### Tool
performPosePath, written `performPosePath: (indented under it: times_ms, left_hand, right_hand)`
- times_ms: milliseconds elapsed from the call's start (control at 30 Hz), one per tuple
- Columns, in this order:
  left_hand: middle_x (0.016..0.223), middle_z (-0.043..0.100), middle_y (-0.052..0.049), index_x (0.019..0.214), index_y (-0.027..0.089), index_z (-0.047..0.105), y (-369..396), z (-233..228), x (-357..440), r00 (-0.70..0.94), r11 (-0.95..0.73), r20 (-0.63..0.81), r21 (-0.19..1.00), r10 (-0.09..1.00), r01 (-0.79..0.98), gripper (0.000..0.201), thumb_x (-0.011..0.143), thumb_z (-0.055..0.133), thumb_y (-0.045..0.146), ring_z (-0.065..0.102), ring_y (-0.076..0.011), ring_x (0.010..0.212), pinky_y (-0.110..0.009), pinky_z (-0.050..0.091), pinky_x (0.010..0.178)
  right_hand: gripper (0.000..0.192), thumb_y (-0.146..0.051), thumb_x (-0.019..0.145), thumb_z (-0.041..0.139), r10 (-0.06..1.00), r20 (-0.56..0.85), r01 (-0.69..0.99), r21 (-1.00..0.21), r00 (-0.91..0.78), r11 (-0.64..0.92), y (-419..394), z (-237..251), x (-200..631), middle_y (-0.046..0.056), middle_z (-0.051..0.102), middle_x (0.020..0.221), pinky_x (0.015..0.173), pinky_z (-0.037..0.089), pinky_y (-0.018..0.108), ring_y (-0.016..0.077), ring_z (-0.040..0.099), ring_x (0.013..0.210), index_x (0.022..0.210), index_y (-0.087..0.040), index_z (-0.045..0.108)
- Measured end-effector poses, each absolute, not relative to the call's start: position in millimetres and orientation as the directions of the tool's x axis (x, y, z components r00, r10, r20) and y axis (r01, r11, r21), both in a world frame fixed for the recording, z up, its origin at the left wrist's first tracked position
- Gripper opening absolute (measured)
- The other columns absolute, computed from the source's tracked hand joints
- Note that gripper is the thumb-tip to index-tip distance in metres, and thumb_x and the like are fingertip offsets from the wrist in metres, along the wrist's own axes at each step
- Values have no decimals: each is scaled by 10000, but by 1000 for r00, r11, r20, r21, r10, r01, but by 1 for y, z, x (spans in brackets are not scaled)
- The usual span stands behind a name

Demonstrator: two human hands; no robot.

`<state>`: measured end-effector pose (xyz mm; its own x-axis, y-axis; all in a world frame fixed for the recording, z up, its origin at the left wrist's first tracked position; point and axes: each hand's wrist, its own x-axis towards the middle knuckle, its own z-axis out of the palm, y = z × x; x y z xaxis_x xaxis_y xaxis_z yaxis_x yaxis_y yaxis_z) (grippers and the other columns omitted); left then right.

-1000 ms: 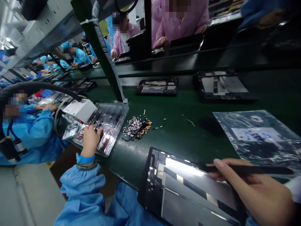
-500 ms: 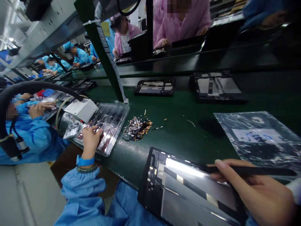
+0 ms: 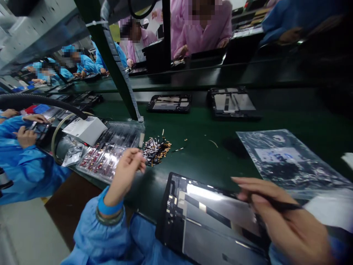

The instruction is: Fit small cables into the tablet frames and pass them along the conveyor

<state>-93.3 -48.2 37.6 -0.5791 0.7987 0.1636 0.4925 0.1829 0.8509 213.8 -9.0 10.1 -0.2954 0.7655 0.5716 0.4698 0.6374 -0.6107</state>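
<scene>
My left hand (image 3: 128, 165) is closed in a pinch beside the clear plastic tray (image 3: 95, 173). From its fingertips a small pale strip (image 3: 141, 140) sticks up; its exact kind is too small to tell. Small reddish parts lie in the tray. Just right of my fingers is a pile of small black-and-gold cable parts (image 3: 157, 151). My right hand (image 3: 286, 217) is wrapped round a slim black tool (image 3: 288, 205), its tip hidden by the fingers. Below it lies an opened tablet (image 3: 212, 221), inner side up, at the near edge of the bench.
A white box (image 3: 85, 129) stands by the tray, with a black hose arching over. Two more opened tablets (image 3: 169, 103) lie on the green bench (image 3: 198, 158) farther back. A clear plastic bag (image 3: 286, 158) is at right. A green post (image 3: 118, 70) rises ahead. Co-workers sit left and opposite.
My left hand has lifted off the tray and moved right, now with a small strip in its fingers. My right hand has shifted slightly, turning the black tool. The whole view has swung a little.
</scene>
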Motion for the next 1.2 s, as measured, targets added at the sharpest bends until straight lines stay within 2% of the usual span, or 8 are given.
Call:
performPosePath:
  times_ms: [167, 467, 633, 733, 800, 933, 1067, 1200]
  left_hand:
    - [604, 575, 16, 879, 158, 571, -41, 39, -11, -88, 249, -244, 967, 966, 50, 295, 765, 601, 428, 447, -69, 409, -185, 366, 388]
    - [710, 667, -6, 867, 176, 667, -41, 27, 25, -20, -140, 161, 906, 987, 399, 156, 827, 522, 216, 583, -106, 631, -203, 448, 606]
    - [681, 663, 11, 802, 180, 662, -34, 31, 13, -57, 203, -206, 978, 977, -59, 99, 779, 646, 276, 536, -68, 518, -161, 424, 473]
    - [1025, 696, -47, 780, 173, 669, -30, 38, 7, 111, 428, -429, 773, 896, -469, 137, 723, 733, 280, 627, -92, 706, -167, 512, 550]
    - [1026, 698, -72, 793, 151, 698, -30, 40, 7, 224, 515, -476, 668, 851, -537, 164, 690, 771, 257, 646, -106, 771, -164, 539, 607]
    - [804, 708, -57, 782, 102, 728, -34, 39, 15, 263, 563, -507, 641, 821, -522, 236, 625, 826, 248, 643, -77, 716, -131, 530, 706]
    - [802, 700, -56, 767, 125, 725, -38, 33, 21, 190, 510, -474, 772, 860, -380, 263, 627, 814, 329, 646, -109, 721, -197, 532, 718]
    - [911, 671, -64, 890, 181, 700, -42, 29, 22, -117, 25, -18, 998, 993, 63, 192, 721, 725, 270, 635, -165, 824, -267, 525, 735]
  right_hand:
    - [154, -184, 926, 482, 578, 649, 440, -386, -496, 811, -16, 31, 189, 82, 677, 936, 678, 533, 217, 154, 665, 838, 1041, -169, 583]
    - [145, -101, 911, 463, 554, 675, 557, -249, -487, 793, -14, 20, 176, 98, 674, 822, 652, 511, 281, 186, 654, 737, 981, -96, 589]
    - [113, -125, 872, 491, 703, 672, 611, -461, -234, 644, -12, 27, 191, 12, 624, 709, 575, 479, 222, 126, 611, 604, 810, -198, 551]
    - [89, -131, 859, 520, 711, 665, 611, -470, -229, 637, -14, 29, 197, 8, 632, 708, 555, 471, 215, 116, 597, 568, 832, -204, 563]
    - [105, -125, 867, 505, 664, 653, 542, -432, -365, 721, -17, 28, 196, 19, 645, 711, 547, 468, 222, 122, 606, 580, 847, -191, 584]
    - [108, -176, 875, 532, 740, 582, 419, -611, -337, 672, -16, 28, 188, 43, 686, 759, 585, 492, 236, 143, 640, 662, 868, -178, 639]
    - [267, -402, 867, 554, 973, 189, 205, -955, -131, 213, -8, 33, 183, 42, 705, 712, 462, 463, 254, 121, 552, 460, 911, -174, 686]
    - [308, -421, 849, 569, 986, 116, 210, -968, -119, 139, -9, 38, 177, 13, 643, 579, 411, 387, 229, 109, 512, 434, 720, -166, 685]
